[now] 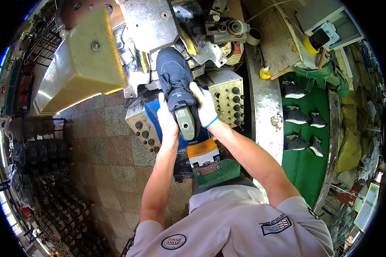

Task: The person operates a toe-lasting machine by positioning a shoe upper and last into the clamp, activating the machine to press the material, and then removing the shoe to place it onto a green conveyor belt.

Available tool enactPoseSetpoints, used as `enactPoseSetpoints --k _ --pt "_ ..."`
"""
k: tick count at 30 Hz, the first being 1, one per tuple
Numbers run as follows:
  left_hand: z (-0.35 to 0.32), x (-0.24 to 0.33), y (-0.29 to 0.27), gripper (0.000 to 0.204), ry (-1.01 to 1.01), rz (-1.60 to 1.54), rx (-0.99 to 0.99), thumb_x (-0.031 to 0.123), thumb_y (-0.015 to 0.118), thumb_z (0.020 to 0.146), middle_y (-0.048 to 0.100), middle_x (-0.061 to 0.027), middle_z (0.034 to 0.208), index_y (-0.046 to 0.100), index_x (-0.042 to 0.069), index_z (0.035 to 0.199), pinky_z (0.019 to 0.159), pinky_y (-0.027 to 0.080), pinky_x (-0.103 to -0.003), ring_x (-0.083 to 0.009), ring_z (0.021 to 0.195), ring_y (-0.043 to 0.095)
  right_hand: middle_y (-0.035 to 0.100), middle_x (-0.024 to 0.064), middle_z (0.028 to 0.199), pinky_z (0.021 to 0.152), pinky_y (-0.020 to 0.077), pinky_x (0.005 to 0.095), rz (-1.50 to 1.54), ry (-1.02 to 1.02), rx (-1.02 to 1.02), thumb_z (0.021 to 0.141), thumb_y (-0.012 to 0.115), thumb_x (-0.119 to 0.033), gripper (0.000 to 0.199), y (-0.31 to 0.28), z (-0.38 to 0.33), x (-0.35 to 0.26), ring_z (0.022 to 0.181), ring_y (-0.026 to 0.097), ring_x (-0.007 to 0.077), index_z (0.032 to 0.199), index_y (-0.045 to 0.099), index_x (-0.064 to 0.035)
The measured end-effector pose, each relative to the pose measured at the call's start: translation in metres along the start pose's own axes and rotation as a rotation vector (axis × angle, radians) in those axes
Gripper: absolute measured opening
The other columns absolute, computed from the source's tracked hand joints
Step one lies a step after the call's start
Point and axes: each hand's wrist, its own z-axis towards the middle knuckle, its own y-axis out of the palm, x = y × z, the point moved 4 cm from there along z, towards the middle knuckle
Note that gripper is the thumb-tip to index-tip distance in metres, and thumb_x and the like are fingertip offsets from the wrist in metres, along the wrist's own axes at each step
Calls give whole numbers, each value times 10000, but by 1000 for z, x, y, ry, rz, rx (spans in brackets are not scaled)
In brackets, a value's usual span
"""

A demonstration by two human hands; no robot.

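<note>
A dark shoe upper (175, 77) with laces is pulled over a grey-green shoe last (184, 122), its toe pointing away from me under the metal head of a machine (148, 25). My left hand (167, 118), in a white glove, is closed along the left side of the shoe near the heel. On the other side my right hand (204, 105), also gloved and with a blue cuff edge, grips the shoe at the ankle collar. The undersides of the fingers are partly hidden. Just below the last sits an orange pad (202, 148) on a metal bracket.
Control boxes with black knobs (228, 100) flank the shoe. A large cream machine cover (83, 60) juts out at left. Right of me, several dark shoes with white soles (296, 115) lie on a green conveyor belt (302, 171). Racks of shoes (51, 192) stand at lower left.
</note>
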Motion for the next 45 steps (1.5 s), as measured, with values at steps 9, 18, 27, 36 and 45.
enactPoseSetpoints --k 9,18,27,36,45 --pt "-3 6 4 415 93 11 -72 299 393 1098 690 -49 932 606 -42 1204 798 494 -283 -114 795 560 673 -8 1053 897 466 273 -25 90 -85 1024 592 -338 383 -3 3 -2 969 568 80 1154 689 9" --pt "-48 48 -22 507 -35 115 161 406 541 1028 673 -94 1080 611 -6 1317 811 501 -298 -163 909 622 631 235 1262 805 570 483 -148 51 68 1026 509 -331 515 -90 -59 -87 1084 663 354 1389 472 34" --pt "-93 84 58 741 108 1139 253 456 797 743 685 -257 1101 539 29 1291 932 494 -470 -437 1036 657 602 212 1279 851 493 600 30 256 791 972 559 -385 526 -521 -244 -42 1027 655 436 1312 506 12" --pt "-92 71 46 658 215 1114 280 469 775 744 687 -284 980 599 -35 1130 864 510 -458 -442 930 666 667 169 1137 749 518 537 45 329 1392 645 884 -606 881 -692 -306 -86 839 614 331 1153 660 78" --pt "-92 57 35 477 262 897 261 325 804 754 681 -154 941 608 -12 1030 813 500 -372 -263 848 629 722 115 1049 742 607 418 -4 347 1538 714 917 -352 584 -714 -278 -100 775 690 250 1030 703 89"
